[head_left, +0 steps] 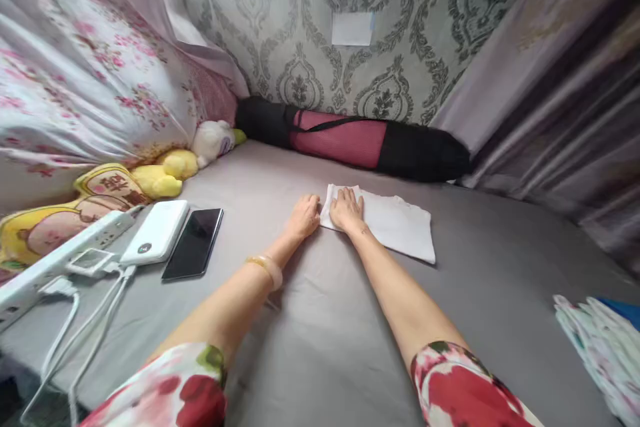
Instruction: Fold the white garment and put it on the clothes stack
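Observation:
A folded white garment lies flat on the grey bed sheet, in the middle of the head view and slightly to the right. My right hand rests palm down on its left part, fingers spread and pressing lightly on the fabric. Beside it, my left hand has its fingers curled in at the garment's left edge. The fingertips seem to pinch that edge, though they are partly hidden from me. A bangle sits on my left wrist.
At left lie a black phone, a white power bank with cables, a power strip and plush toys. A black and pink long bag lies along the wall. Folded clothes are stacked at right.

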`<act>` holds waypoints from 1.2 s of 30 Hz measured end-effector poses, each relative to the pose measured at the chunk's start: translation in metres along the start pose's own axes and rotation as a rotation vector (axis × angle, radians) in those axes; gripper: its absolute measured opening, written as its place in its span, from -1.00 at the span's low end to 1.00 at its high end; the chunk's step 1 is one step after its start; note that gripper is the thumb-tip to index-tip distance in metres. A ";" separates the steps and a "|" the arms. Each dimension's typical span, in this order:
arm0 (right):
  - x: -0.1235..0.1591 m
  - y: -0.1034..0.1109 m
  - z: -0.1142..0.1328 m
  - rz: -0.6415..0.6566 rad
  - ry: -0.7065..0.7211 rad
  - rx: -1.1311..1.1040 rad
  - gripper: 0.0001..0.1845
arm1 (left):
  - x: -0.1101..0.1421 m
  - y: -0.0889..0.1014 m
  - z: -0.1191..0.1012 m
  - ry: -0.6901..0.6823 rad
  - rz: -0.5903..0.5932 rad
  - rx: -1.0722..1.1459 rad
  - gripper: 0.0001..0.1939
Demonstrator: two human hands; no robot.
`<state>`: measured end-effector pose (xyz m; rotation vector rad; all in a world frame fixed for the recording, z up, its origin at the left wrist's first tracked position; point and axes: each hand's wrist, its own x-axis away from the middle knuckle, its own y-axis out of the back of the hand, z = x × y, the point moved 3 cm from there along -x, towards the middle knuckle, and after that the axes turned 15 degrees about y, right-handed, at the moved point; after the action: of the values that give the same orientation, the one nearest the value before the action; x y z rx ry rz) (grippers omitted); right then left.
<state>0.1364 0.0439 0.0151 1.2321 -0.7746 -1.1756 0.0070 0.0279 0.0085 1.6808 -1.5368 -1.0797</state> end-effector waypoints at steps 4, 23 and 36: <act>-0.004 -0.008 0.013 -0.011 0.024 -0.027 -0.38 | -0.001 -0.002 0.002 0.010 -0.013 0.002 -0.68; -0.006 -0.011 0.040 0.060 0.101 -0.049 -0.36 | -0.014 -0.008 0.019 0.144 -0.172 0.180 -0.69; 0.005 0.013 -0.010 0.035 0.090 -0.085 -0.39 | 0.003 -0.003 -0.007 -0.215 0.016 -0.041 -0.55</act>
<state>0.1505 0.0407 0.0250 1.1886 -0.6697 -1.1062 0.0148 0.0252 0.0091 1.5640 -1.6446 -1.3095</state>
